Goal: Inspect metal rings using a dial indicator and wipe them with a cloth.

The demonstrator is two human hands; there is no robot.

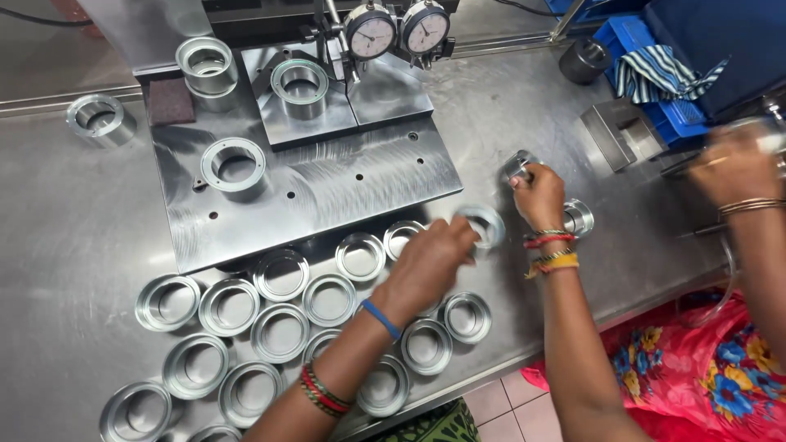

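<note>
1. Head view, nearest first: a crowd of open metal rings (pixel 281 331) lies flat on the steel table (pixel 65 245), packed rim to rim in loose rows.
2. Just above them our left hand (pixel 426 262) is clenched round a shiny ring (pixel 483 223), which it holds tilted and clear of the tabletop, just beyond the far edge of the crowd.
3. Right beside it, our right hand (pixel 539 195) pinches a second ring (pixel 516 166) at its fingertips, also lifted off the table. Another loose ring (pixel 579 217) sits near that wrist.
4. We judge the step in hand to be the handling of rings one by one, with one in each hand at this moment.
5. Whatever move follows calls for a firm hold, since the rings look smooth, and for care around the close-packed ones below.
6. Farther off, a thick steel plate (pixel 327 188) carries more rings, and one collar (pixel 300 82) sits under two dial gauges (pixel 370 31).
7. Far right, a co-worker's hand (pixel 737 164) is blurred, so we cannot tell its grip. A blue crate (pixel 630 37) and a striped cloth (pixel 659 69) lie behind it.
</note>
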